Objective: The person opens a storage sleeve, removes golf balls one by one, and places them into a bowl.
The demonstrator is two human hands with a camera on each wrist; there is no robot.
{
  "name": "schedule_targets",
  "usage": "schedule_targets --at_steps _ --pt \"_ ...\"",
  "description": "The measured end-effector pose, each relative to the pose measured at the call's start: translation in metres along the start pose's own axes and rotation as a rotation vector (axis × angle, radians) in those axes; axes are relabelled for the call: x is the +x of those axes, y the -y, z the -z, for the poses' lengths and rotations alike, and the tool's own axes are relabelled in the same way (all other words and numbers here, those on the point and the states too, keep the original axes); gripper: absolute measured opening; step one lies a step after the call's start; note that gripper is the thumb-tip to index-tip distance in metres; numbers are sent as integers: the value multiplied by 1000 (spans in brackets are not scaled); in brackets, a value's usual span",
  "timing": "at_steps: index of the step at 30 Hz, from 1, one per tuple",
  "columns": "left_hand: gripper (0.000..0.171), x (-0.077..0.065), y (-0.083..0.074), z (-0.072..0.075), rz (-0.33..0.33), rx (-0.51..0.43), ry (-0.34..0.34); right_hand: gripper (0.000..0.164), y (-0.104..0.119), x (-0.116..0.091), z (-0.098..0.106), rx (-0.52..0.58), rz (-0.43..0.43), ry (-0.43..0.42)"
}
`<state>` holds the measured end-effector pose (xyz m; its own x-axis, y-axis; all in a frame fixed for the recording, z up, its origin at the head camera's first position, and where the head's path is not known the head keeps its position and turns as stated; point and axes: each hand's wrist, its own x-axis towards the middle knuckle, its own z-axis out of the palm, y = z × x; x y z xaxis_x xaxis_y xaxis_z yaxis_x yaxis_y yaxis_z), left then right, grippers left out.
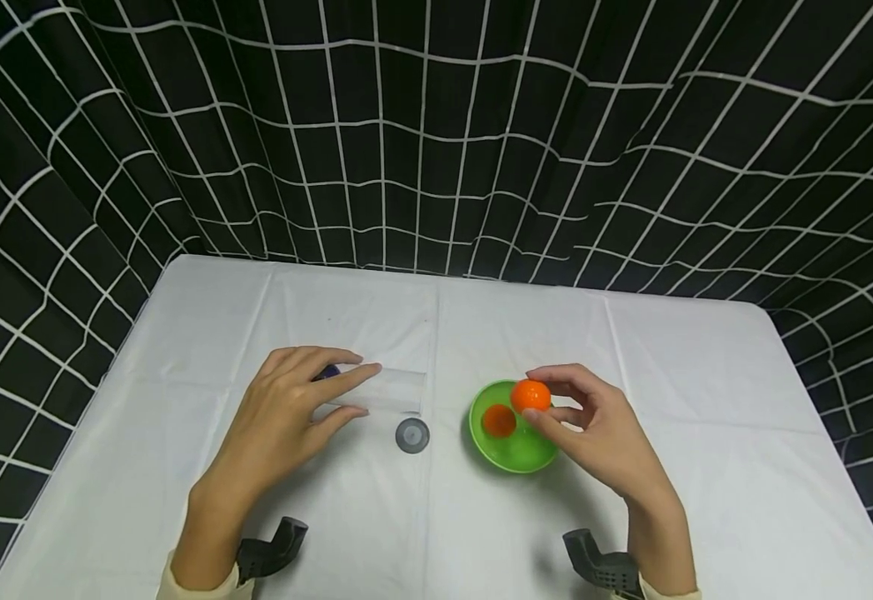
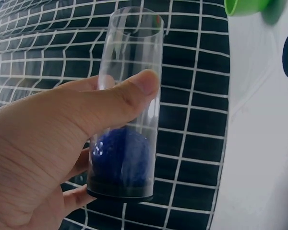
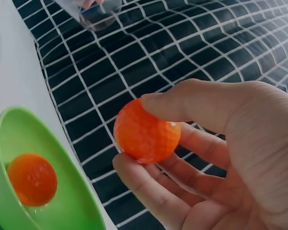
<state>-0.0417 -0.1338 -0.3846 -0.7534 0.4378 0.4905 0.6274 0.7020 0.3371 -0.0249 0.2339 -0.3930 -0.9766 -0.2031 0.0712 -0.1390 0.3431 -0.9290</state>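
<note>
My left hand (image 1: 286, 408) grips a clear plastic tube (image 2: 134, 52), its thumb along the near wall. A dark blue ball (image 2: 120, 155) sits inside at the tube's dark closed end, while the other end is uncapped. Between thumb and fingertips, my right hand (image 1: 601, 425) pinches an orange dimpled golf ball (image 3: 146, 132) above the right side of a green bowl (image 1: 515, 457). Inside that bowl lies a second orange ball (image 3: 32, 179). A round grey cap (image 1: 412, 435) lies on the table just below the tube's open end in the head view.
A white cloth (image 1: 466, 533) with fold creases covers the table. Black curtains with a white grid (image 1: 436, 150) rise behind its far edge and along both sides. A dark wrist mount (image 1: 271, 550) sticks out inward from the left wrist, and a similar mount (image 1: 597, 562) from the right.
</note>
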Motion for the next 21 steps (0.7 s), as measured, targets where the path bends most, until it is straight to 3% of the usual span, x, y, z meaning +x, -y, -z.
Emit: schedule_targets --at_steps 7,17,21 --pt "50 0 0 1 9 9 5 36 -6 0 3 -108 -47 31" --pt "50 0 0 1 24 7 22 37 -7 -2 1 -337 12 8" --pt "51 -1 0 1 20 10 19 38 -3 -3 0 -365 13 17"
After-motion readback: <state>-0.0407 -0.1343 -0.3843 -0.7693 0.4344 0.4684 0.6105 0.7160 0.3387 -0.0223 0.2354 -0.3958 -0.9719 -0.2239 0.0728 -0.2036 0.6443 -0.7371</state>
